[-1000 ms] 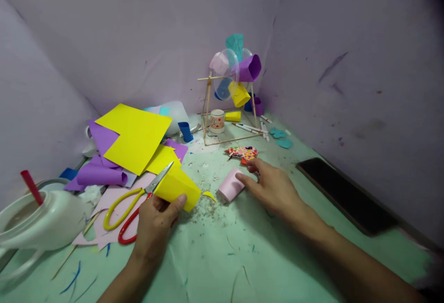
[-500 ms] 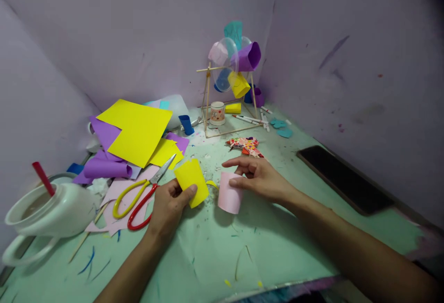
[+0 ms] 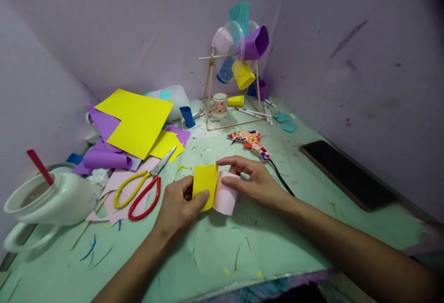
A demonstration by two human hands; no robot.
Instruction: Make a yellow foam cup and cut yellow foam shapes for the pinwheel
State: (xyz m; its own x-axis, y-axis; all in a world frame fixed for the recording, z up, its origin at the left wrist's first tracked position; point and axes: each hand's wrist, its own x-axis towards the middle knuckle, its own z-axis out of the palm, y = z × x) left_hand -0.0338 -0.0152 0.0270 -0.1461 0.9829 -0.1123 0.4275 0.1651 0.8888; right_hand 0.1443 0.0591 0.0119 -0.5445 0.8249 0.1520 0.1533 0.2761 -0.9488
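My left hand [image 3: 182,201] pinches a flat yellow paper piece [image 3: 204,182] between thumb and fingers. Beside it my right hand [image 3: 255,180] grips a pink paper tube [image 3: 225,196], thumb on the outside. The yellow piece's right edge meets the tube's left side. Just beyond the right hand lies a glue gun [image 3: 251,143] with a flowered pattern and a black cord. Red and yellow handled scissors [image 3: 142,187] rest left of my left hand, on pink paper scraps [image 3: 120,180].
Farther back stands a stick frame [image 3: 210,88] carrying a clear disc wheel with coloured paper cups. A small printed cup [image 3: 219,105] sits under it. Yellow sheets [image 3: 138,120] pile up at left, near a white jug [image 3: 65,203]. A dark phone [image 3: 347,173] lies at right.
My left hand has brought the yellow piece rightward against the pink tube and turned it more upright. The right hand still holds the tube. The view has shifted slightly.
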